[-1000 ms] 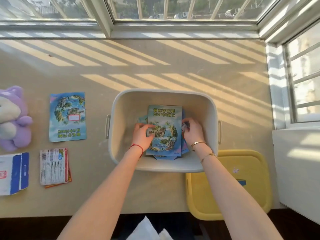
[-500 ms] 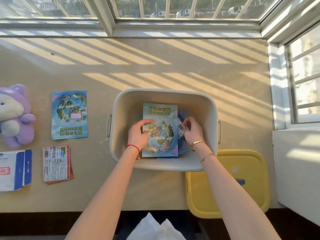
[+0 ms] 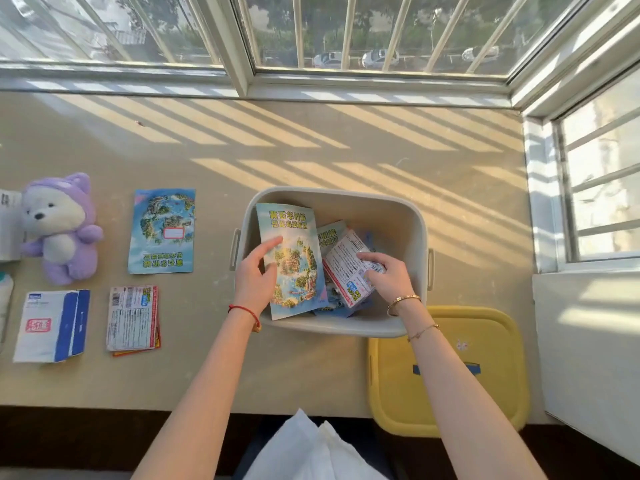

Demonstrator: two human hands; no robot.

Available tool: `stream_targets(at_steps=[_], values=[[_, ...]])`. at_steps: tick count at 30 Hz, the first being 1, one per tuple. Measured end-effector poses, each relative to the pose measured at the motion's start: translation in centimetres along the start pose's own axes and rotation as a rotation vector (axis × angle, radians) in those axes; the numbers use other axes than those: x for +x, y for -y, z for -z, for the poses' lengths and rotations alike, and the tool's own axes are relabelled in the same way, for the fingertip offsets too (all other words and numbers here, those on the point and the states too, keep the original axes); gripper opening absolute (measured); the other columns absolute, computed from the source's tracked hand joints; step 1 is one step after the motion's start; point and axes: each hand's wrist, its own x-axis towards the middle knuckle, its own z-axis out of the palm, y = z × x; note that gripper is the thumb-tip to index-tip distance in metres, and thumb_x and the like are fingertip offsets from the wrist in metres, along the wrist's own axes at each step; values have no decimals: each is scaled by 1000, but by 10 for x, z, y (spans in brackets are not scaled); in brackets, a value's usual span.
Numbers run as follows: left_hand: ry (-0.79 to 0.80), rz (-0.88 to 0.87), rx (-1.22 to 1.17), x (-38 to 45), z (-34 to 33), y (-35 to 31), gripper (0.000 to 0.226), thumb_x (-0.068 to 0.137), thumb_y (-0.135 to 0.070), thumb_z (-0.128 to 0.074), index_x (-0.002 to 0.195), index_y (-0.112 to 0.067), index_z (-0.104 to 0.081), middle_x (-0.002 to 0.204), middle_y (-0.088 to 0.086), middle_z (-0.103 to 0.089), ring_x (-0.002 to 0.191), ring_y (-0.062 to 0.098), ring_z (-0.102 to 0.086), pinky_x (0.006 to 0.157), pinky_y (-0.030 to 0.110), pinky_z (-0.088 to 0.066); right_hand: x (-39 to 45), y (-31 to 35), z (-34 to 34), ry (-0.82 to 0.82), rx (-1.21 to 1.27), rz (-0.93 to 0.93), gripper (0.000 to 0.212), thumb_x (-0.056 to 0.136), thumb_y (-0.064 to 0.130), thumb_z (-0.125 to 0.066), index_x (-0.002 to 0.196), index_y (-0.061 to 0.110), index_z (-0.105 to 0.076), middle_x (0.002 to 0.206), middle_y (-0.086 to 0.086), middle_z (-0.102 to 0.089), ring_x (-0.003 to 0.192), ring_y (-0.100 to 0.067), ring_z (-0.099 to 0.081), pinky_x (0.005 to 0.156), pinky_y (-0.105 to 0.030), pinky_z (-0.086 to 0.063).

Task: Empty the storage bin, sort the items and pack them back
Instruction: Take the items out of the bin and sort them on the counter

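Grey plastic bin [image 3: 412, 216] sits on the counter [image 3: 311, 150], and we have both hands inside it. Our left hand [image 3: 254, 277] holds a blue leaflet [image 3: 294, 258], thumb on its printed face, with the sheet tilted up against the bin wall nearest that hand. Our right hand [image 3: 388, 277] is closed on a white printed packet [image 3: 344, 263], which lies on more blue leaflets [image 3: 329, 233] just beyond the fingers. We judge emptying to be part done, with several flat items left in the bin.

Out past the left hand, sorted piles rest on the counter: a matching leaflet [image 3: 162, 230], a stack of white and red packets [image 3: 133, 318], a blue and white box [image 3: 52, 325] and a purple plush toy [image 3: 62, 228]. A yellow lid [image 3: 485, 368] lies below the right wrist.

To do this step well, we would lift each item clear of the rim separately so the loose sheets beneath are not dragged along. The leaflet belongs on the matching one, the packet on the packet stack, edges squared. Thin paper bends readily, so support it flat.
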Motion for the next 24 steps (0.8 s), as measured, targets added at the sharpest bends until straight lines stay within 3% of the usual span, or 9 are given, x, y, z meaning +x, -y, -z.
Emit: stream_targets(at_steps=[3, 5, 6, 8, 10, 12, 16, 21, 24], values=[[27, -3, -74, -8, 10, -6, 52, 92, 4, -47, 124, -35, -60, 130, 1, -56, 92, 18, -62, 76, 47, -59, -20, 5, 11, -28, -1, 137, 47, 84, -7, -58, 119, 22, -65, 126, 7, -62, 119, -6, -53, 84, -5, -46], [32, 6, -142, -19, 20, -13, 51, 93, 4, -47, 121, -36, -62, 128, 5, -57, 100, 13, -63, 72, 38, -60, -37, 11, 18, -47, 20, 219, 48, 83, -5, -61, 122, 22, -63, 126, 10, -62, 121, -4, -53, 101, -23, -47], [36, 3, -169, -25, 25, -17, 51, 93, 5, -47, 121, -35, -62, 128, 6, -57, 99, 12, -63, 67, 29, -59, -46, 16, 22, -49, 37, 259, 48, 83, -4, -62, 124, 22, -62, 127, 9, -61, 121, -1, -53, 103, -26, -47], [49, -18, -210, -39, 38, -22, 51, 93, 7, -45, 121, -32, -62, 128, 7, -57, 94, 13, -64, 61, 19, -55, -66, 26, 27, -36, 97, 332, 49, 84, -5, -62, 127, 19, -59, 128, 7, -60, 117, 7, -53, 95, -18, -50], [47, -62, -249, -55, 53, -25, 53, 92, 9, -45, 119, -32, -63, 129, 6, -59, 100, 16, -64, 72, 30, -59, -86, 35, 29, -22, 160, 384, 52, 85, -8, -61, 130, 16, -55, 130, 6, -58, 117, 9, -52, 88, -11, -49], [24, -94, -269, -73, 70, -25, 55, 90, 10, -45, 120, -33, -63, 127, 1, -62, 100, 20, -61, 82, 49, -55, -105, 43, 27, -8, 197, 427, 56, 84, -10, -61, 132, 18, -53, 132, 6, -58, 123, 0, -52, 93, -19, -50], [-25, -136, -329, -111, 108, -17, 57, 89, 12, -45, 119, -33, -63, 128, -4, -61, 104, 19, -58, 89, 42, -50, -140, 57, 15, 63, 240, 471, 59, 84, -12, -60, 133, 19, -51, 132, 7, -56, 125, -4, -52, 97, -29, -51], [-90, -105, -356, -147, 162, 16, 57, 90, 8, -46, 123, -36, -62, 123, -4, -64, 101, 26, -49, 90, 68, -41, -173, 77, -21, 134, 207, 547, 55, 81, 0, -64, 132, 17, -52, 131, 5, -56, 125, -12, -53, 100, -42, -50], [-129, -84, -432, -159, 194, 30, 55, 91, 9, -45, 123, -30, -63, 128, 0, -61, 114, 21, -58, 92, 60, -49, -187, 91, -55, 154, 161, 566, 55, 79, 6, -64, 132, 17, -51, 131, 5, -56, 127, -15, -51, 103, -45, -48]])
